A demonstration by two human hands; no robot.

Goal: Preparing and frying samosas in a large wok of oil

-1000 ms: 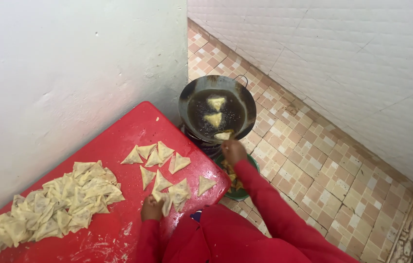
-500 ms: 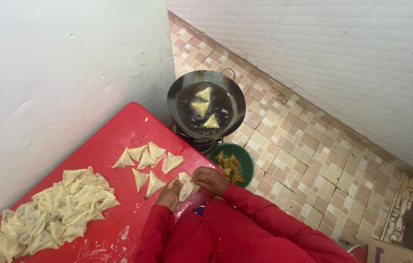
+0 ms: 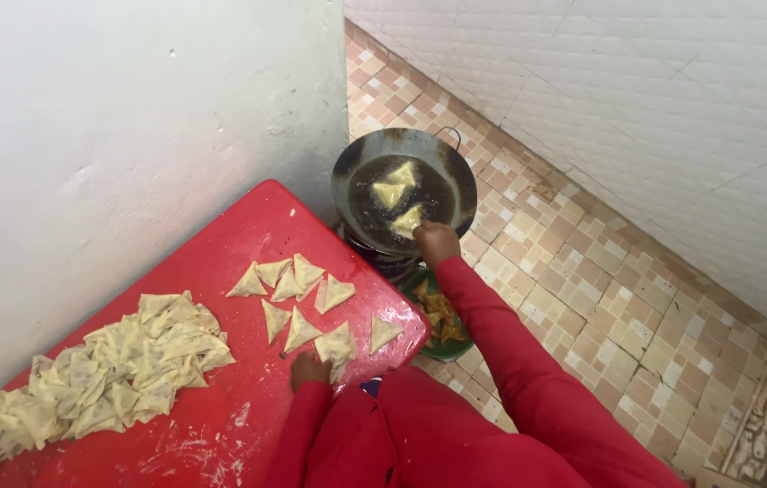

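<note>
My right hand (image 3: 436, 242) reaches over the near rim of a dark round pan (image 3: 347, 181) of oil on the floor, with its fingers curled. It touches the nearest of three triangular samosas (image 3: 408, 220) floating in the oil, and whether it grips one is hidden. My left hand (image 3: 309, 369) rests on the red table (image 3: 248, 226) near its front edge. Its fingers are curled on the edge of a raw samosa (image 3: 338, 343). Several more raw samosas (image 3: 288, 282) lie on the table just beyond it.
A pile of flat dough pieces (image 3: 121, 361) covers the table's left side, with flour smears near me. A green bowl (image 3: 424, 348) with fried bits sits on the tiled floor under the table corner. White walls stand close on the left and right.
My right hand has gone from the samosas on the table back out to the pan. My left hand has stayed at the table's front edge.
</note>
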